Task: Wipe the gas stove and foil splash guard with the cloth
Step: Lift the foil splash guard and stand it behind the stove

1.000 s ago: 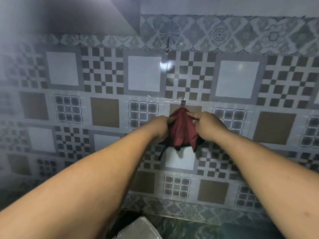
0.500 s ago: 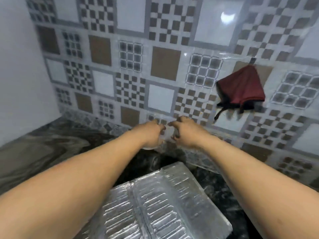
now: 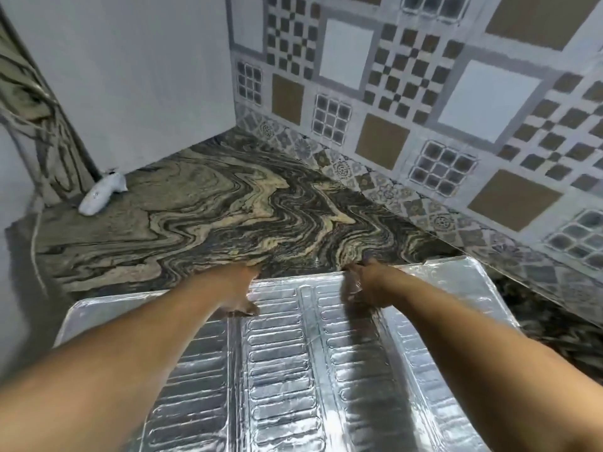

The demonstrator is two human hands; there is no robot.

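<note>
The foil splash guard [image 3: 287,370] lies flat and folded on the marbled counter, a ribbed silver sheet filling the lower middle of the view. Both my arms reach forward over it. My left hand [image 3: 239,288] curls over its far edge, thumb on top of the foil and fingers past the rim. My right hand [image 3: 360,283] grips the same far edge a little to the right. The red cloth and the gas stove are out of view.
The marbled counter [image 3: 212,216] stretches beyond the foil to a patterned tiled wall [image 3: 408,102] at the back and right and a plain white wall [image 3: 137,76] at the left. A small white object [image 3: 101,194] and a thin cord [image 3: 36,230] lie at the counter's left end.
My hands let go of the red cloth hanging on the tiled wall, came down, and now hold the foil's far edge. The view tilted down and left; the cloth left the frame.
</note>
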